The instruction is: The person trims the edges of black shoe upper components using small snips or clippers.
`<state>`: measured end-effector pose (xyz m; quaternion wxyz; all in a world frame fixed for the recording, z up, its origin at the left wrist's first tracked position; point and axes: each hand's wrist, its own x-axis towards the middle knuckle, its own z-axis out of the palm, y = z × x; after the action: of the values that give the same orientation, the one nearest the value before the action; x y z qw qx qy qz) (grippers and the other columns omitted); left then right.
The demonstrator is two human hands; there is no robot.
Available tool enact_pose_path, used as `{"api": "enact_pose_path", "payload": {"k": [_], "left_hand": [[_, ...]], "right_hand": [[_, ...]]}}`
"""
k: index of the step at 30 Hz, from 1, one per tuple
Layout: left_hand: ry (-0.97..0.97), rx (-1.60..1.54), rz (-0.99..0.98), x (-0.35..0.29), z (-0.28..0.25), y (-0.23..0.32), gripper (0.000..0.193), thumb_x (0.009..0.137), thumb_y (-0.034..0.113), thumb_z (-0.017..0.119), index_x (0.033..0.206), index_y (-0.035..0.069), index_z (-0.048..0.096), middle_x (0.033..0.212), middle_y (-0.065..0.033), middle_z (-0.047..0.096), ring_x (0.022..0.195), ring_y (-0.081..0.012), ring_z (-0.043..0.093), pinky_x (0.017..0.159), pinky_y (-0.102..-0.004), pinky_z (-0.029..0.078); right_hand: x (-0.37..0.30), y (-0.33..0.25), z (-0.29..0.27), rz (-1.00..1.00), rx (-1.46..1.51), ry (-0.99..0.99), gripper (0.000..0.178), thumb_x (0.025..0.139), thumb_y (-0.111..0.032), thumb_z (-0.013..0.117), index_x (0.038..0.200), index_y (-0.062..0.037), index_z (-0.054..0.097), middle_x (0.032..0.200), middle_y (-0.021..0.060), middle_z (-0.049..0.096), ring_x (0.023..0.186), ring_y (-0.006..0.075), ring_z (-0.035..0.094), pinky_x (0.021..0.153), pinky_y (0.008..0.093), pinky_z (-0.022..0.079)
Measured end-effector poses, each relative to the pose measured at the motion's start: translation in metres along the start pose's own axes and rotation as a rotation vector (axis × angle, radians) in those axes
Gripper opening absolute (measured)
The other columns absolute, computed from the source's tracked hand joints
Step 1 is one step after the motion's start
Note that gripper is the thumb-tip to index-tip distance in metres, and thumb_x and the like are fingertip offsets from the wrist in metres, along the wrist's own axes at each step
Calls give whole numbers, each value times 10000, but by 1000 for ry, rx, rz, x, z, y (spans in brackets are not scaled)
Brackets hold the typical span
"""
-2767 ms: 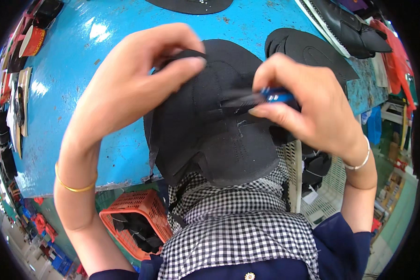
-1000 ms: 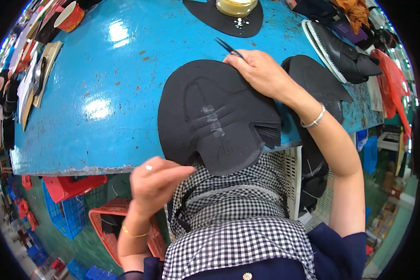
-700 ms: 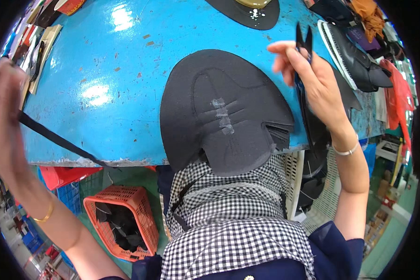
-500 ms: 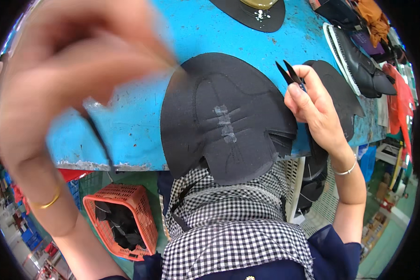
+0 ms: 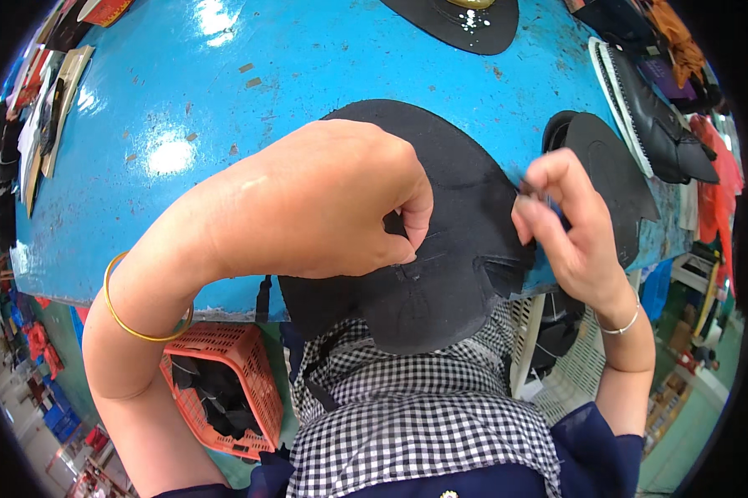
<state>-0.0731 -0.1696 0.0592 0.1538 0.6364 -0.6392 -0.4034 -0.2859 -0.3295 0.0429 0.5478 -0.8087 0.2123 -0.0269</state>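
A wide, rounded black shoe upper piece with stitched lines and slits lies over the table's near edge and toward my lap. My left hand is bent over its middle, with thumb and fingertips pinched together at the surface near the slits. Whatever lies between those fingertips is hidden. To the right of the piece, my right hand is closed around small dark thread snips, whose blades are smeared by motion.
More black upper pieces lie right on the blue table, near a black boot. A black piece lies at the far side. An orange basket with black scraps stands below left, and a pale crate below right.
My left hand has come down from the upper left onto the middle of the upper piece, covering the greyish strip there. My right hand has lowered slightly, and the snips have turned and blurred.
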Motion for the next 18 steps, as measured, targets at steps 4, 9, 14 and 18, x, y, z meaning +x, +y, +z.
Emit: {"api": "enact_pose_path", "payload": {"k": [4, 9, 14, 18], "left_hand": [[31, 145, 121, 2, 0, 0, 73, 743, 143, 728, 794, 94, 710, 657, -102, 648, 637, -292, 636, 597, -374, 490], [72, 133, 202, 6, 3, -7, 79, 737, 152, 735, 784, 101, 695, 642, -98, 634, 644, -298, 636, 593, -380, 485], [164, 179, 189, 1, 7, -7, 141, 708, 172, 783, 771, 90, 688, 624, -100, 622, 650, -305, 631, 632, -387, 484], [249, 305, 121, -2, 1, -14, 193, 715, 195, 806, 765, 59, 680, 627, -103, 622, 640, -298, 613, 754, -372, 464]], "right_hand": [[9, -9, 7, -556, -377, -271, 197, 757, -66, 747, 890, -72, 602, 730, 51, 589, 632, 241, 608, 549, 353, 478], [13, -14, 14, -607, -676, -349, 186, 776, -106, 723, 871, -108, 564, 686, 36, 550, 594, 247, 581, 500, 385, 445], [21, -18, 8, -618, -645, -488, 179, 795, -122, 713, 887, -109, 560, 661, 30, 566, 599, 244, 598, 489, 383, 442], [24, -10, 12, -638, -523, -324, 156, 815, -121, 693, 904, -108, 565, 626, 34, 569, 606, 239, 616, 484, 377, 437]]}}
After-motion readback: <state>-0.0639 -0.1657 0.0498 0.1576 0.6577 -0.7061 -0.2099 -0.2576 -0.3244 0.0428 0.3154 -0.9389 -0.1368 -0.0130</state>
